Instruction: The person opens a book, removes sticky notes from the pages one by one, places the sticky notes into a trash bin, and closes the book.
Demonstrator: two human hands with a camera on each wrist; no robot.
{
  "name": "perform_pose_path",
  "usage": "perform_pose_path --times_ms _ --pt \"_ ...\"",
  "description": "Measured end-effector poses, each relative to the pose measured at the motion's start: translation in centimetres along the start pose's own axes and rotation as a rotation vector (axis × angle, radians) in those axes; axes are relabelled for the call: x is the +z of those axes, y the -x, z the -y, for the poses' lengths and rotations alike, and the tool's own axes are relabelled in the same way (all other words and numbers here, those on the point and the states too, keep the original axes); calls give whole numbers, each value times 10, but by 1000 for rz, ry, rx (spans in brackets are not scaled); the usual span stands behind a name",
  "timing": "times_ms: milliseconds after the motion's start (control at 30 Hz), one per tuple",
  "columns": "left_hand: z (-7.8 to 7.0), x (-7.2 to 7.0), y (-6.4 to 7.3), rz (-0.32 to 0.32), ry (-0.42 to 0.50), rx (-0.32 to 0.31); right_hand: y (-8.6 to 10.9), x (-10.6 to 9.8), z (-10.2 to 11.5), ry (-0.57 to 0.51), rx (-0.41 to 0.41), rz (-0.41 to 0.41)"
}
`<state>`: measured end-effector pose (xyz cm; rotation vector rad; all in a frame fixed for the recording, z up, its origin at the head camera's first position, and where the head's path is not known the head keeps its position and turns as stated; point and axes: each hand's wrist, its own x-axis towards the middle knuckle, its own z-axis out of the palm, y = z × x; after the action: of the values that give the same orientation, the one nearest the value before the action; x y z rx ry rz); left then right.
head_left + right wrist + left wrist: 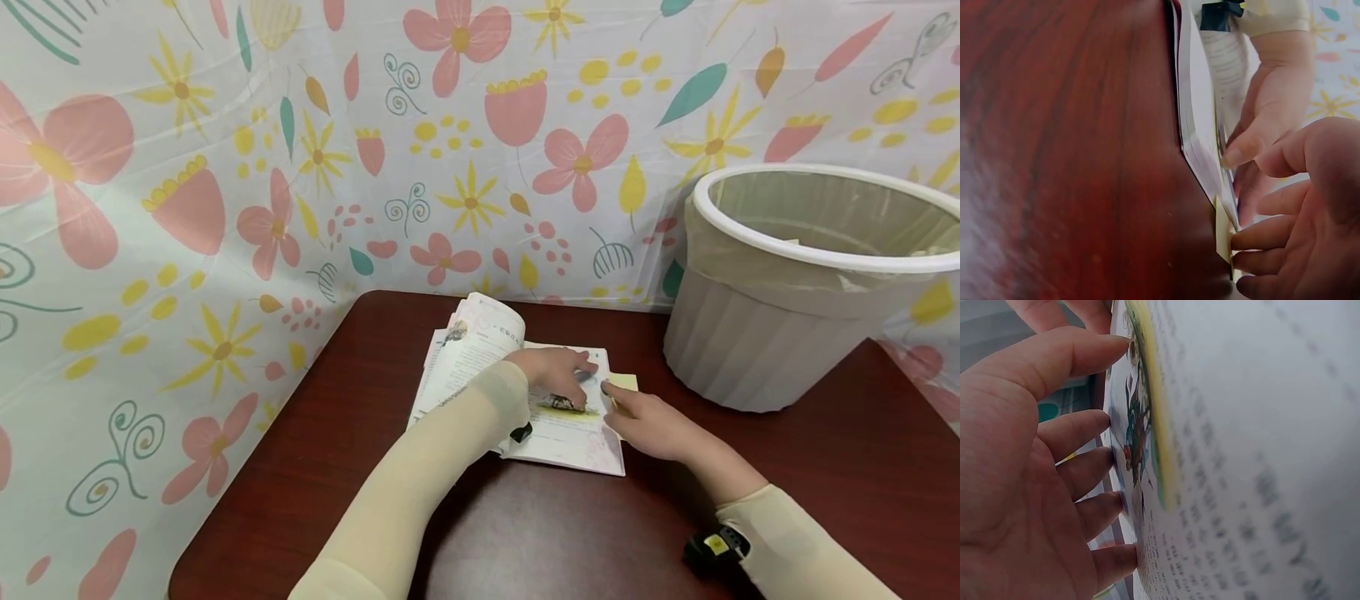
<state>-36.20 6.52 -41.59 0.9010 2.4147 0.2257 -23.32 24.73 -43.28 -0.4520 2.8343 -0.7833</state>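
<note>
An open book (573,450) with printed text and a small coloured picture (1138,425) lies on the table, its left-hand pages curling up. My left hand (555,373) spreads over the right-hand page, and in the left wrist view its fingertips press the paper around the picture. At the book's right edge is my right hand (652,425), thumb and fingers extended and apart. A yellow paper slip (624,382) sticks out from under that edge. In the right wrist view, the right fingertips touch the slip (1222,234) and the page edges.
The dark red-brown table (300,467) meets a flower-patterned sheet (450,167) behind. At the right stands a large pale bin (750,333) with a white rim and a liner bag. A black wrist device (716,546) sits at the right cuff.
</note>
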Motion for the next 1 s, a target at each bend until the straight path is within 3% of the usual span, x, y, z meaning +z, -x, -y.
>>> perform_pose_path --times_ms 300,500,733,867,1000 --pt "3 1 0 -17 24 19 1 -1 -4 -237 -8 -3" --pt "11 4 5 -70 90 33 1 -4 -8 -412 -14 -15" --pt "23 -2 26 -159 171 74 3 -11 -8 -514 31 -36" --pt "32 -5 40 -175 207 102 3 -15 -6 -565 64 -40" --pt "42 -5 56 -184 251 143 3 -19 -4 -634 46 -52"
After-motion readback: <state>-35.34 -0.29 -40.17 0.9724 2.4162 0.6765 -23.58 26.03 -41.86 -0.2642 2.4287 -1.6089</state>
